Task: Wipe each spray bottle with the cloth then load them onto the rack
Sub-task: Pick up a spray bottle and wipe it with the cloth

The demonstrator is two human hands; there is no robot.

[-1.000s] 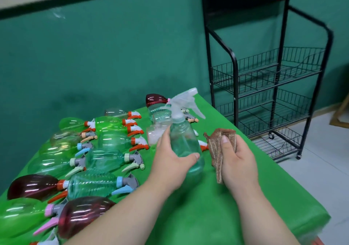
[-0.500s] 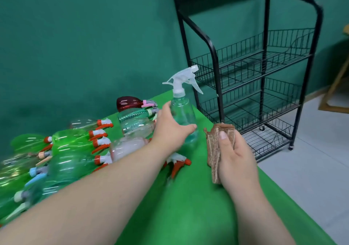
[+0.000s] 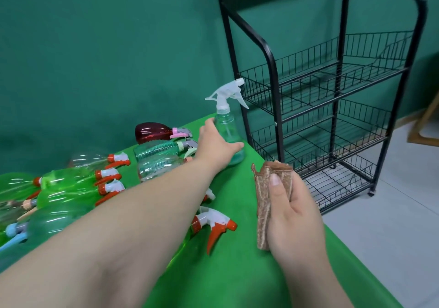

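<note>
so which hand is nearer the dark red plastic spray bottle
Left. The left hand grips a clear plastic spray bottle just right of the dark red bottle; the right hand holds a brown cloth, farther away.

Dark green wall [image 3: 95,46], pale floor [image 3: 392,248], wooden frame [image 3: 425,127] at right.

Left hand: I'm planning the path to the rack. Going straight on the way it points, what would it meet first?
Likely the black rack, at its side posts, with the clear spray bottle the left hand grips touching first; depth is unclear from one view.
</note>
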